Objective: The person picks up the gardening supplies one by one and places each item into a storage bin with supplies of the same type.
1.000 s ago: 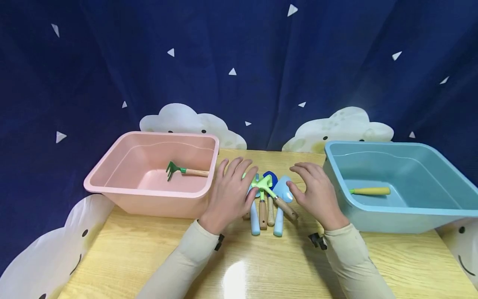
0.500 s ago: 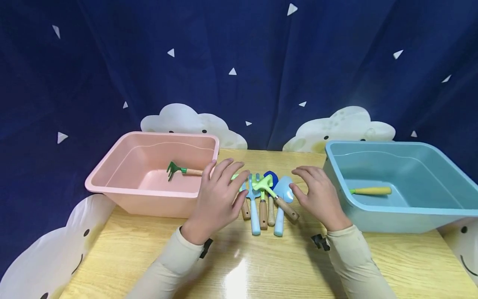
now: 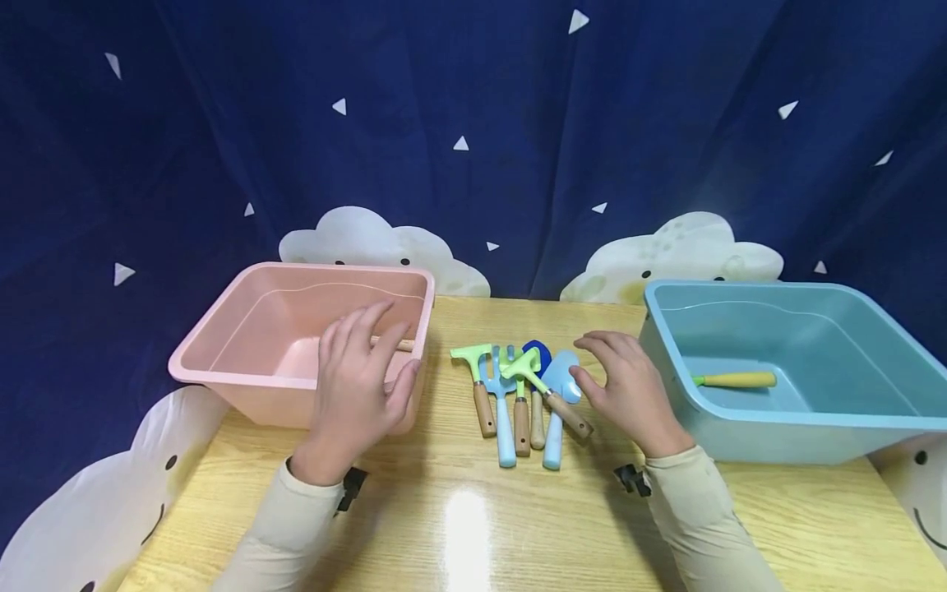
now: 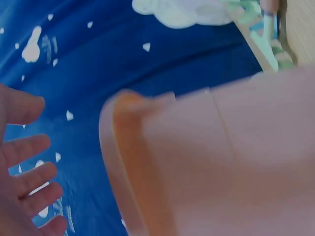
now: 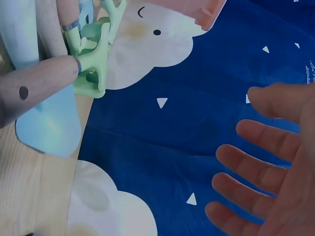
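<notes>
The left hand (image 3: 355, 378), its fingers loosely spread and holding nothing, hangs at the pink bin's (image 3: 259, 399) near side. The right hand (image 3: 629, 390), also loosely spread, hovers just beside a glossy light-blue shovel (image 3: 564, 374). This lies clustered on the wooden table (image 3: 562, 534) between the hands, with a light-blue fork (image 3: 505, 419), lime-headed tools (image 3: 482, 403) on brown wooden handles, and a dark-blue spade (image 3: 537, 415) with a paler handle. The blue bin (image 3: 799, 440) holds a yellow-handled tool (image 3: 737, 379). Beyond, white lettering (image 4: 47, 49) on the navy curtain (image 3: 518, 82) is too blurred to read.

Glare whitens a patch of tabletop (image 3: 468, 534); the dimmer left-wrist view blurs the pink tub (image 4: 221, 152).
</notes>
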The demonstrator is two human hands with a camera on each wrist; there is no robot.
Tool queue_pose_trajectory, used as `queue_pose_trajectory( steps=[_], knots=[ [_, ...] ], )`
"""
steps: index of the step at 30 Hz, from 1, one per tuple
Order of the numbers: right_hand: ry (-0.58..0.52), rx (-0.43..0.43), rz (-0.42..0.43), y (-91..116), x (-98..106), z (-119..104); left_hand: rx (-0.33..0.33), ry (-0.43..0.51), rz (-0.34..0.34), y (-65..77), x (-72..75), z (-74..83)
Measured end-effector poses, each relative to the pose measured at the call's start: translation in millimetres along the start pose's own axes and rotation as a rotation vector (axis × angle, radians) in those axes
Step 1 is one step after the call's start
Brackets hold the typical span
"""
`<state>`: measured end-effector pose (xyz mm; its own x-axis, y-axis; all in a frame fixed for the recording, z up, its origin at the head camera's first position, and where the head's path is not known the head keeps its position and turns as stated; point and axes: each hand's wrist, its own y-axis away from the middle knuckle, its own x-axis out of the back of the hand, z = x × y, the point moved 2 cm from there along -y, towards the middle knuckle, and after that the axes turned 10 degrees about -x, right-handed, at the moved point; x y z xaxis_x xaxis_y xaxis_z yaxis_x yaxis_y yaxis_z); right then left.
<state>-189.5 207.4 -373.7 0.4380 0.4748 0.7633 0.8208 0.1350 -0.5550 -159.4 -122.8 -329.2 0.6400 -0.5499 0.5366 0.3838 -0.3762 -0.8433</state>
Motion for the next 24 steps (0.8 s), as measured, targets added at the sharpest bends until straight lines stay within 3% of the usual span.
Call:
queue_pose_trajectory(
  steps=[3, 8, 18, 24],
  knots=[
    [-0.008, 0.017, 0.001, -2, -1, -3, 0.049, 0.001, 0.049, 4.5, 7.8, -11.5],
    [-0.018, 0.025, 0.004, -5, 0, -5, 0.082, -0.003, 0.069, 11.4, 19.1, -24.3],
    [-0.078, 0.018, -0.047, -8, -3, -21, -0.026, -0.042, 0.134, 32.0, 35.6, -33.4],
    [-0.159, 0.033, -0.075, -15, -6, -32, -0.025, -0.058, 0.123, 46.3, 43.9, -42.8]
  ],
)
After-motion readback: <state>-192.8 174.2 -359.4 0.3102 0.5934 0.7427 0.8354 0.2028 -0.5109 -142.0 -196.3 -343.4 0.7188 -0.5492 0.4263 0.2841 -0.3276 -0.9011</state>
